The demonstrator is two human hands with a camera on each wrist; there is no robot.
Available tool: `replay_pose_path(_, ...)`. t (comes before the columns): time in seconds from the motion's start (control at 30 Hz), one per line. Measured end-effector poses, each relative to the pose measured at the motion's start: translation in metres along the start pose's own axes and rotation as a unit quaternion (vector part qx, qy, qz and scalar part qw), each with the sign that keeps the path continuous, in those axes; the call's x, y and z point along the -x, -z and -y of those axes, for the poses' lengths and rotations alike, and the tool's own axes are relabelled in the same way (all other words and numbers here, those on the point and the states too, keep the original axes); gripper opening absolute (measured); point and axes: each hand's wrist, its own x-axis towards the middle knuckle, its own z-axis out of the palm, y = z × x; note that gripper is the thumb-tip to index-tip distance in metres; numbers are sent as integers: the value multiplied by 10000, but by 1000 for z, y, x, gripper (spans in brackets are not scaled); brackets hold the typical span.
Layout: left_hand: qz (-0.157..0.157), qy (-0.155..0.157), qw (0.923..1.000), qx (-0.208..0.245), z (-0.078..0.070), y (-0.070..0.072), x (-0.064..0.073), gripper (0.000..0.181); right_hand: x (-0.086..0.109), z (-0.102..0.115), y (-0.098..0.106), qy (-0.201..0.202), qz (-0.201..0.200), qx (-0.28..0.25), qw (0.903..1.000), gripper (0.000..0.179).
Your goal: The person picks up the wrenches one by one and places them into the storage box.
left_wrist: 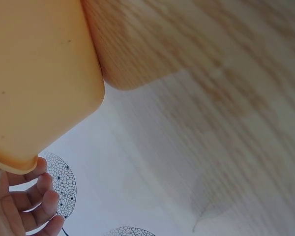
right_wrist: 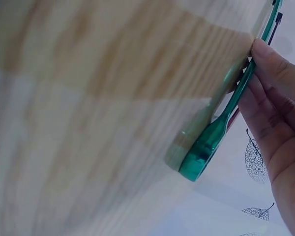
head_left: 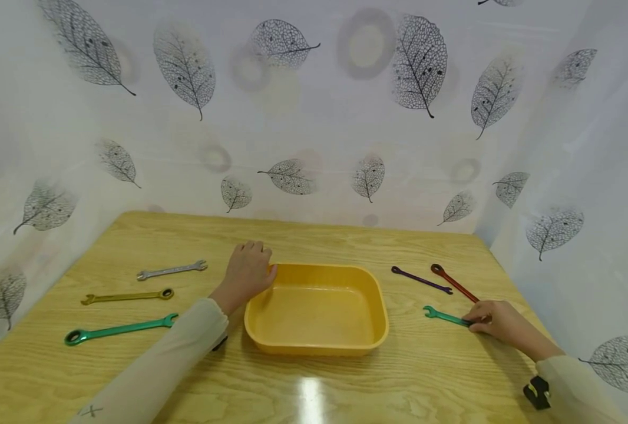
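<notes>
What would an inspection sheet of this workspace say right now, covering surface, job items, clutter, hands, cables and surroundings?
Surface: wood-grain tabletop, with a bright reflection at the near side.
Bin: yellow bin around the middle, no wrench in it.
Tools, left: silver open-end wrench, gold combination wrench and green combination wrench, lying apart.
Tools, right: purple combination wrench; red wrench, near end hidden at the right hand; second green wrench.
Clutter: nothing seen.
Left hand: holds the yellow bin's rim at its far-left corner.
Right hand: pinches the second green wrench; whether it is lifted is unclear.
Cables: nothing seen.
Surroundings: white leaf-printed sheeting behind and on both sides.
</notes>
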Motion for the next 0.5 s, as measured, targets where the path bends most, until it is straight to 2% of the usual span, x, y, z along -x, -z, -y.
replay_pose_path(0.5,-70,-23,10000,-11,0,0,0,26,2,-3,3,116,30,-4,9999,17)
